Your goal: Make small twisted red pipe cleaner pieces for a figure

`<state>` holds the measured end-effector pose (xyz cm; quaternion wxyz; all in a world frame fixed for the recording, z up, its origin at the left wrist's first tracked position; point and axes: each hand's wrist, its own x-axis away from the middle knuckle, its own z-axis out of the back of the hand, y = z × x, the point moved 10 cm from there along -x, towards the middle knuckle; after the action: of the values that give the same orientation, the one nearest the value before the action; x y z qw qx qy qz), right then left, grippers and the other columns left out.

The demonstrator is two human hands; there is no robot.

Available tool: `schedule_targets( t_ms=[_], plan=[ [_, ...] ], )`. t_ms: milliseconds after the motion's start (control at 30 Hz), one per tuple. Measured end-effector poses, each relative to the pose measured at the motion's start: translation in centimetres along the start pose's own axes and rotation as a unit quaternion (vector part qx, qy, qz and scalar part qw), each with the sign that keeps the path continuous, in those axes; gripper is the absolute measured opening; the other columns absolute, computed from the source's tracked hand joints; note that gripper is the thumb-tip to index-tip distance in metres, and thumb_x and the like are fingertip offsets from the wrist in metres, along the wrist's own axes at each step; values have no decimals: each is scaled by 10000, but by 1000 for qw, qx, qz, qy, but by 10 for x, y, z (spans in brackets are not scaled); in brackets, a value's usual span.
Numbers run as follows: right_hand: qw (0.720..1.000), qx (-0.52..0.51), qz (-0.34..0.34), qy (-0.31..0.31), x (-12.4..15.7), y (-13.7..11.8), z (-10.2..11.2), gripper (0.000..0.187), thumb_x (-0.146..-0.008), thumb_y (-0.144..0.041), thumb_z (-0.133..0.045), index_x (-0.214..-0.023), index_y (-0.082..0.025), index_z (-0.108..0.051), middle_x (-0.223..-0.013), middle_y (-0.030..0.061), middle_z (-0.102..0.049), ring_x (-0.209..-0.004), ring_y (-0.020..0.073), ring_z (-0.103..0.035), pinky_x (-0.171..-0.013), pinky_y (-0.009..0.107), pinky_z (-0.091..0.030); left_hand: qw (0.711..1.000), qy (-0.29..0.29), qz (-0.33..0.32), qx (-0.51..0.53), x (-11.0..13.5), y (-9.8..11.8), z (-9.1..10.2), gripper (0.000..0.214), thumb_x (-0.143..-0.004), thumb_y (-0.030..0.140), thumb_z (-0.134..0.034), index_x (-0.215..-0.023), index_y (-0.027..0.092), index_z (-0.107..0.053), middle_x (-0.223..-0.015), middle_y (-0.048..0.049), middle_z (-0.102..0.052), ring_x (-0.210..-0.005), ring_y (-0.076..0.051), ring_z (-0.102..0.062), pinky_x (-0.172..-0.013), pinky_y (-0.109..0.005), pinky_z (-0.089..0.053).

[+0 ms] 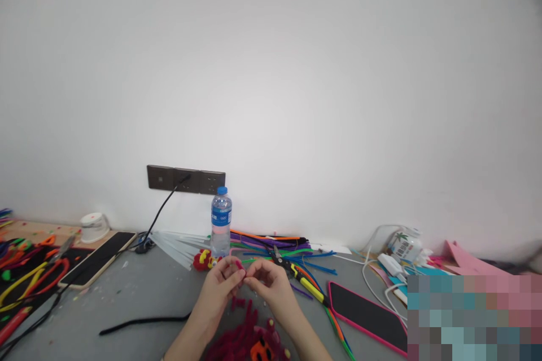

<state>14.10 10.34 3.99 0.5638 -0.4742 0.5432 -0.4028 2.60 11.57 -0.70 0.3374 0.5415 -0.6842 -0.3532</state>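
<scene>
My left hand point(222, 282) is closed in a pinch on a small crimson pipe cleaner piece point(239, 264), whose end sticks up above the fingers. My right hand point(271, 284) pinches at the same spot, its fingertips meeting those of the left; most of the piece is hidden between them. Below the hands lies a pile of crimson pipe cleaners point(231, 341), with an orange and black piece point(261, 351) on it. A red and yellow pipe cleaner figure point(204, 260) sits just beyond my left hand. A black pipe cleaner point(141, 323) runs out beside my left wrist.
A water bottle point(221, 231) stands behind the hands, near loose coloured pipe cleaners point(279, 243). Yellow-handled pliers point(307, 284) and a pink-edged phone point(366, 316) lie to the right. Leftward are another phone point(99, 259), a white tub point(94, 228) and a black cable point(163, 208).
</scene>
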Motion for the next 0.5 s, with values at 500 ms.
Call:
schedule_targets(
  t_ms=[500],
  plan=[
    [996, 29, 0, -87, 11, -16, -5, 162, -767, -307, -688, -701, -169, -634, -664, 3, -608, -624, 144, -557, -595, 239, -432, 996, -79, 26, -20, 8, 1, -17, 524, -537, 405, -873, -774, 204, -451, -531, 123, -427, -469, -47, -385, -465, -172, -238]
  ],
)
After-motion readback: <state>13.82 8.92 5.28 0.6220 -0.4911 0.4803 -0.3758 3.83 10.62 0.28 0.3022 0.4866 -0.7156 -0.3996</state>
